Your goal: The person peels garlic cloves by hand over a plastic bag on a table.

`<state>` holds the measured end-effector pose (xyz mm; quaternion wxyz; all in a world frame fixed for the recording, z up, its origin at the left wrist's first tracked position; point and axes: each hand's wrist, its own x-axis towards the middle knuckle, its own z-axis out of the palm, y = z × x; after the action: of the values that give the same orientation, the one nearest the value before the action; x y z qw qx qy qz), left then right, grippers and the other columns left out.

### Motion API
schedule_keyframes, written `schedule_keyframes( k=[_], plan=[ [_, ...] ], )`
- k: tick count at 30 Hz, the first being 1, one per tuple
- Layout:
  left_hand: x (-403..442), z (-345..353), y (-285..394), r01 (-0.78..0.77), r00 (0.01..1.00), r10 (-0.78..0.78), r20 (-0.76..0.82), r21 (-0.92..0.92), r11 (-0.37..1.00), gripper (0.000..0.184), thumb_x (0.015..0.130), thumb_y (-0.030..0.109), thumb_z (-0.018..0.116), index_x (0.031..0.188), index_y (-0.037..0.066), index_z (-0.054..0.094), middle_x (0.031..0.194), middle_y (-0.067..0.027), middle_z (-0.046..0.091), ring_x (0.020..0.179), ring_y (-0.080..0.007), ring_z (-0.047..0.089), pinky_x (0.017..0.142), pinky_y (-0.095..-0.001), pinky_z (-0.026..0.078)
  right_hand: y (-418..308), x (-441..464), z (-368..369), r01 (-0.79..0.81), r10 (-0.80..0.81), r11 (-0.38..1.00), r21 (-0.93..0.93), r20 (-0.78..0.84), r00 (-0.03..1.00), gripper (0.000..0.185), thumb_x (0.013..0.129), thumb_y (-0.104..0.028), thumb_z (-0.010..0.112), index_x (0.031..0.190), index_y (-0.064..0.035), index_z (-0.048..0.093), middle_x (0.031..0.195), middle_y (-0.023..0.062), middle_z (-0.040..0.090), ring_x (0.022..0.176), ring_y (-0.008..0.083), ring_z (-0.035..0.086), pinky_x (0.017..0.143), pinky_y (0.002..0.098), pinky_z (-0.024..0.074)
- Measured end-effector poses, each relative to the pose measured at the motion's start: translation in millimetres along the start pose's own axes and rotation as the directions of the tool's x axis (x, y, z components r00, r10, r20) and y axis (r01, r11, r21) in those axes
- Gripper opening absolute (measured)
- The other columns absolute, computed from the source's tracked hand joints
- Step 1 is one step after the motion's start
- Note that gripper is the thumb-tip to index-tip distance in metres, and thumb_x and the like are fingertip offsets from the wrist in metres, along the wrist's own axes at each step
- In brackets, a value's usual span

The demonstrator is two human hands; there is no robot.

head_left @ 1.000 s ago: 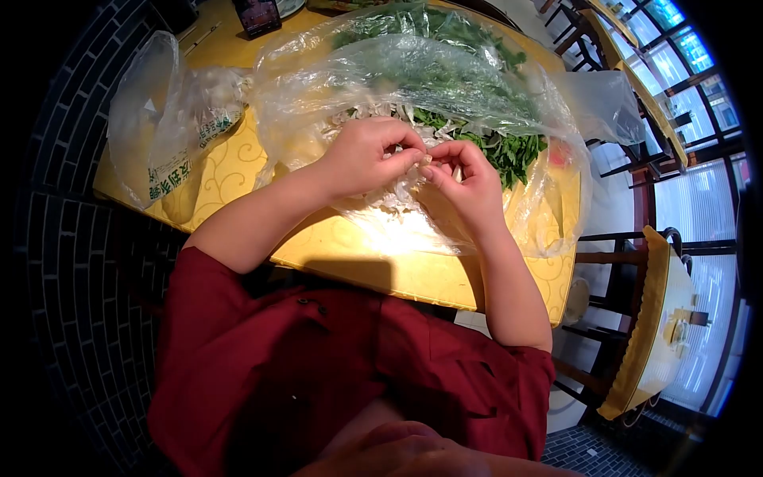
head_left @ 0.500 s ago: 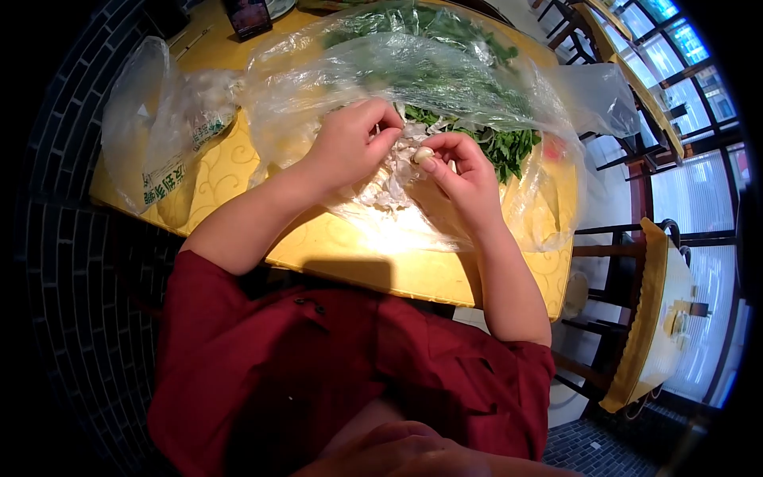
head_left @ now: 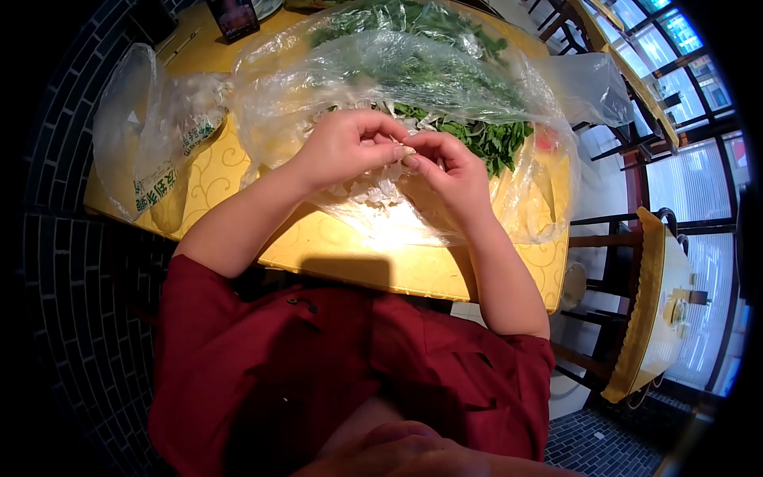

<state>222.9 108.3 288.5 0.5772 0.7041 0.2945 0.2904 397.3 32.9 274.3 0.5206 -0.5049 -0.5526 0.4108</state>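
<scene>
Both hands meet over a heap of papery garlic skins (head_left: 380,191) on clear plastic. My right hand (head_left: 455,171) pinches a small pale garlic clove (head_left: 408,153) between thumb and forefinger. From the other side, my left hand (head_left: 343,149) is closed, its thumb and fingertips pressed against the same clove. Fingers hide most of the clove. Just behind the hands, leafy green vegetables (head_left: 489,143) stick out from under a large clear plastic bag (head_left: 381,67).
On the left, a printed plastic bag (head_left: 131,143) holds pale garlic bulbs (head_left: 203,95). A phone (head_left: 233,17) stands at the back of the yellow-covered table (head_left: 318,250). To the right is another table (head_left: 656,318) with chairs; a dark brick wall (head_left: 60,238) is at left.
My two hands have come together, left hand moving toward the right. The garlic clove, earlier held by the right hand alone, is now between both hands' fingertips. The view has shifted slightly.
</scene>
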Motion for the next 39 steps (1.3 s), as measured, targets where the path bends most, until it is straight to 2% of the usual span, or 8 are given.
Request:
schedule_keyframes(
  k=[4, 9, 16, 19, 22, 25, 33, 39],
  plan=[
    [1.5, -0.7, -3.2, 0.065, 0.997, -0.058, 0.059, -0.126, 0.99, 0.021, 0.081, 0.011, 0.064, 0.097, -0.001, 0.062, 0.077, -0.0019, 0.063, 0.065, -0.005, 0.055, 0.054, -0.019, 0.043, 0.9, 0.0, 0.2, 0.045, -0.046, 0.998, -0.036, -0.022, 0.999, 0.021, 0.078, -0.009, 0.067, 0.098, -0.0045, 0.064, 0.085, 0.0015, 0.063, 0.071, 0.0065, 0.055, 0.065, 0.0214, 0.0455],
    [1.0, -1.0, -0.7, 0.158, 0.984, -0.135, 0.12, -0.215, 0.964, 0.018, 0.081, 0.011, 0.063, 0.095, 0.0, 0.062, 0.073, -0.0009, 0.061, 0.054, -0.0035, 0.051, 0.045, -0.0186, 0.038, 0.4, -0.7, -0.2, 0.17, -0.179, 0.945, -0.278, -0.009, 0.984, 0.022, 0.076, -0.008, 0.068, 0.097, -0.0067, 0.065, 0.082, 0.0047, 0.061, 0.067, 0.0113, 0.057, 0.06, 0.0243, 0.0463],
    [0.8, 1.6, 0.1, 0.168, 0.98, -0.135, 0.148, -0.234, 0.958, 0.017, 0.081, 0.01, 0.062, 0.095, 0.0, 0.061, 0.067, 0.0011, 0.057, 0.049, -0.0028, 0.047, 0.042, -0.0185, 0.035, -3.1, -1.8, 1.3, 0.302, -0.32, 0.84, -0.45, 0.036, 0.947, 0.019, 0.074, -0.009, 0.069, 0.093, -0.0083, 0.065, 0.078, 0.0078, 0.058, 0.066, 0.0206, 0.058, 0.059, 0.0293, 0.0468],
    [0.1, 1.2, 0.0, 0.178, 0.975, -0.14, 0.17, -0.233, 0.956, 0.017, 0.081, 0.008, 0.061, 0.096, 0.0, 0.061, 0.068, 0.001, 0.057, 0.051, -0.0026, 0.048, 0.043, -0.0185, 0.036, -0.9, -1.9, 1.7, 0.362, -0.384, 0.787, -0.499, 0.062, 0.921, 0.019, 0.073, -0.006, 0.071, 0.091, -0.0065, 0.065, 0.077, 0.0054, 0.06, 0.064, 0.0147, 0.056, 0.057, 0.0248, 0.0453],
    [-0.4, 2.5, -1.1, 0.169, 0.975, -0.125, 0.181, -0.254, 0.952, 0.018, 0.08, 0.005, 0.057, 0.097, -0.001, 0.059, 0.071, 0.001, 0.057, 0.056, -0.0022, 0.048, 0.047, -0.0179, 0.038, 4.3, 0.1, 0.5, 0.423, -0.437, 0.736, -0.529, 0.107, 0.893, 0.017, 0.074, -0.007, 0.07, 0.09, -0.0066, 0.064, 0.077, 0.0068, 0.06, 0.066, 0.0185, 0.056, 0.058, 0.0276, 0.0456],
    [0.1, 6.4, -4.3, 0.126, 0.984, -0.091, 0.156, -0.236, 0.963, 0.02, 0.078, 0.001, 0.053, 0.098, -0.001, 0.057, 0.074, 0.0012, 0.057, 0.059, -0.0014, 0.048, 0.049, -0.0166, 0.038, 4.5, 0.5, 1.0, 0.437, -0.432, 0.747, -0.502, 0.134, 0.892, 0.016, 0.077, -0.013, 0.067, 0.09, -0.0075, 0.062, 0.079, 0.0097, 0.057, 0.07, 0.0281, 0.057, 0.06, 0.0354, 0.0463],
    [0.0, 8.4, -8.2, 0.049, 0.993, -0.023, 0.117, -0.225, 0.973, 0.024, 0.08, 0.0, 0.049, 0.103, -0.001, 0.053, 0.074, 0.0014, 0.056, 0.054, -0.0005, 0.046, 0.045, -0.0153, 0.035, -0.7, -2.0, 2.1, 0.351, -0.368, 0.803, -0.482, 0.063, 0.928, 0.015, 0.076, -0.013, 0.068, 0.088, -0.0067, 0.062, 0.076, 0.0101, 0.057, 0.068, 0.0271, 0.057, 0.059, 0.0346, 0.0461],
    [-1.3, 6.6, 4.8, 0.118, 0.985, -0.09, 0.148, -0.19, 0.975, 0.021, 0.084, 0.005, 0.054, 0.104, 0.0, 0.053, 0.069, 0.0023, 0.054, 0.049, -0.0014, 0.044, 0.042, -0.0159, 0.034, -1.1, -0.4, -0.5, 0.379, -0.401, 0.789, -0.484, 0.063, 0.914, 0.015, 0.075, -0.012, 0.069, 0.087, -0.0064, 0.062, 0.076, 0.0098, 0.058, 0.067, 0.0261, 0.057, 0.059, 0.0335, 0.0463]
  ],
)
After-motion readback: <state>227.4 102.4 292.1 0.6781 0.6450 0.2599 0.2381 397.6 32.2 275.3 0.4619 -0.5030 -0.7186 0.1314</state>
